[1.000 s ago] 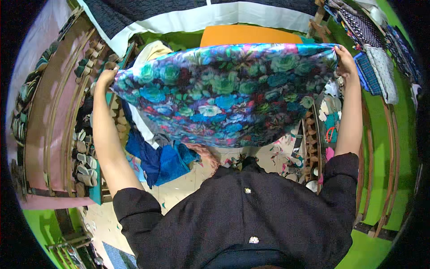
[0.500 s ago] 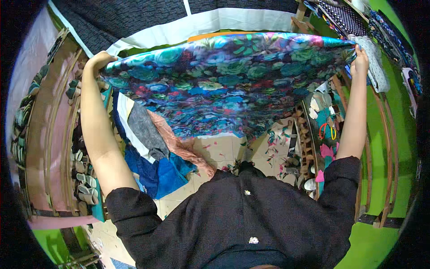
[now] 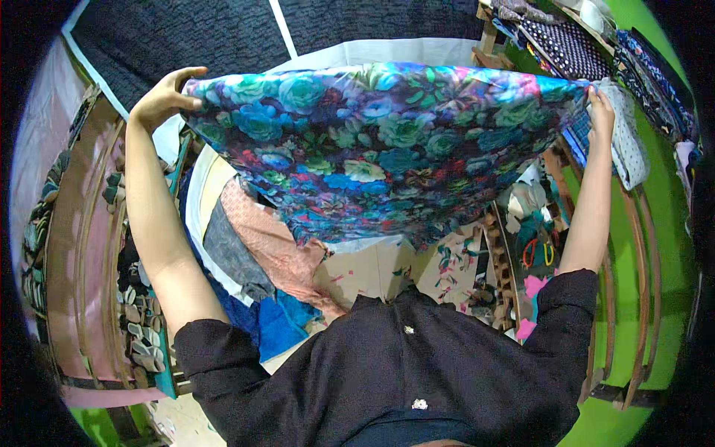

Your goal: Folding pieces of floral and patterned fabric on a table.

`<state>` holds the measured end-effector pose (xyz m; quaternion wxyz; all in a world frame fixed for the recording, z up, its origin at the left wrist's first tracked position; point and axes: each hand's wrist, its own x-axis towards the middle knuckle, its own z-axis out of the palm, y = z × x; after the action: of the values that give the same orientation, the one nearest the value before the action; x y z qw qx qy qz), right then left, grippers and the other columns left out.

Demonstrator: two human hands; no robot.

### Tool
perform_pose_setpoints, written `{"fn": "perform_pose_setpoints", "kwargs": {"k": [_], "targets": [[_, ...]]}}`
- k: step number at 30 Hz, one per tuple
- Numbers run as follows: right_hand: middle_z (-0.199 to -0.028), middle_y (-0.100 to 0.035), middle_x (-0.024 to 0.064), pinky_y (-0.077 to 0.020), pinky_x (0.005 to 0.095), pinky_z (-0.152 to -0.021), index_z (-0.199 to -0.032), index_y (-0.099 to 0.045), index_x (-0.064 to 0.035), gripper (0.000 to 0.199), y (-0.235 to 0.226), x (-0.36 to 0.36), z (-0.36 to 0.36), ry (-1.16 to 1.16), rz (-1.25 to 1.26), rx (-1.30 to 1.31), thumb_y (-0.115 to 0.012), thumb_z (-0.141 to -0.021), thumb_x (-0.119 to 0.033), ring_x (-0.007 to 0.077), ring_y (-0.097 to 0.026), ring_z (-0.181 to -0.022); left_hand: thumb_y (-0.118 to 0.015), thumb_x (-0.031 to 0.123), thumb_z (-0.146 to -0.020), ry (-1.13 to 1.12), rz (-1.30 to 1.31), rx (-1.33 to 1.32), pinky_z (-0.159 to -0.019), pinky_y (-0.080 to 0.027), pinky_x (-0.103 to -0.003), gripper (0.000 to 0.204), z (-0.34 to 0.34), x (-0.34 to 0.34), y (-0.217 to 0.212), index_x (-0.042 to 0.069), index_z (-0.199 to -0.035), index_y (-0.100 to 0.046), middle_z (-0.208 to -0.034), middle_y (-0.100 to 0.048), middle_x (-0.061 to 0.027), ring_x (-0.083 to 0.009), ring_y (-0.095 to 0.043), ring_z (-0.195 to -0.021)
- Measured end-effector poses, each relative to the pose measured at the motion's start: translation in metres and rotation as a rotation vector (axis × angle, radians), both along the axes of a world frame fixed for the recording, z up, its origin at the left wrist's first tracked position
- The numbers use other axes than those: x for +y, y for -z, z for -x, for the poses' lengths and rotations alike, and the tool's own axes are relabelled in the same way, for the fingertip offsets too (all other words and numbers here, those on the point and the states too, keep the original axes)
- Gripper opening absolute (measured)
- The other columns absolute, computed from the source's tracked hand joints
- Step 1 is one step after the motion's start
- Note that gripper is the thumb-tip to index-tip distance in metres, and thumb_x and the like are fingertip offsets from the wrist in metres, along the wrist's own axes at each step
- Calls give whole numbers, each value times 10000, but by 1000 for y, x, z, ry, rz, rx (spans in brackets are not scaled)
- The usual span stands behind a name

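A wide floral cloth (image 3: 365, 134), blue, green, purple and pink, is stretched out in front of me between both hands. Its upper edge runs nearly straight across, while the rest hangs down and away. At its upper left corner my left hand (image 3: 160, 98) holds the edge, with thumb and forefinger bent around it and a gap between their tips; the other fingers are partly hidden. The upper right corner is pinched in my right hand (image 3: 601, 113), fingers closed. Both arms are raised and reach forward.
Folded clothes, among them a salmon-pink cloth (image 3: 261, 235) and a blue one (image 3: 287, 328), lie in a pile at left. Racks of footwear (image 3: 141, 335) line the left side. Scissors (image 3: 530, 253) lie at right among scraps. Patterned fabrics (image 3: 566, 48) hang at the far right.
The cloth's hanging part sits slightly lower in view and looks flatter. My left hand's thumb and forefinger have opened apart at the corner. My right hand has shifted slightly downward with its corner.
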<state>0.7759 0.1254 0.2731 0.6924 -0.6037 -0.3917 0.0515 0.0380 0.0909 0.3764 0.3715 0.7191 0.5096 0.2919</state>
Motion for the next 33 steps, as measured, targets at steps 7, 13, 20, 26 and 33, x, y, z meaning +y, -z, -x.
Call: {"fn": "perform_pose_setpoints", "kwargs": {"k": [7, 13, 20, 26, 33], "targets": [[-584, -493, -19, -356, 214, -357, -810, -492, -114, 124, -21, 61, 1, -705, 316, 326, -445, -864, -216, 89, -456, -432, -616, 141, -667, -403, -112, 778, -631, -426, -288, 176, 38, 78, 26, 58, -821, -634, -718, -595, -62, -173, -533, -645], [-1073, -537, 177, -463, 269, -745, -1038, -388, 24, 263, -48, 118, 67, -594, 106, 278, -281, -914, -182, 225, -556, -969, -562, 261, -725, -882, -802, 1307, -663, -453, -388, 185, -30, 101, 30, 209, -893, -619, -953, -521, -79, -264, -534, -856], [-1119, -474, 168, -380, 346, -883, -1237, -184, 4, 998, -23, 201, 114, -387, 8, -907, -809, -486, -202, 264, -486, -1028, -353, 229, -818, -764, 26, -52, -507, -496, -385, 260, 6, 240, 60, 26, -883, -502, -758, -582, -153, -283, -619, -700], [-1089, -508, 225, -330, 403, -914, -1314, -74, 1, 1270, -32, 307, 139, -111, 677, -1243, -840, -330, -243, 346, -477, -1033, -126, 347, -908, -492, 256, -734, -497, -395, -308, 489, -14, 351, 49, 26, -749, -459, -605, -477, -94, -220, -491, -572], [-889, -574, 162, -389, 395, -769, -1249, -230, -20, 875, -91, 420, 178, 524, 258, -1206, -734, -552, -181, 302, -551, -839, -334, 167, -873, -484, -576, -1009, -662, -444, -279, 214, -30, 481, 5, 48, -1043, -387, -933, -487, -100, -163, -497, -751]]}}
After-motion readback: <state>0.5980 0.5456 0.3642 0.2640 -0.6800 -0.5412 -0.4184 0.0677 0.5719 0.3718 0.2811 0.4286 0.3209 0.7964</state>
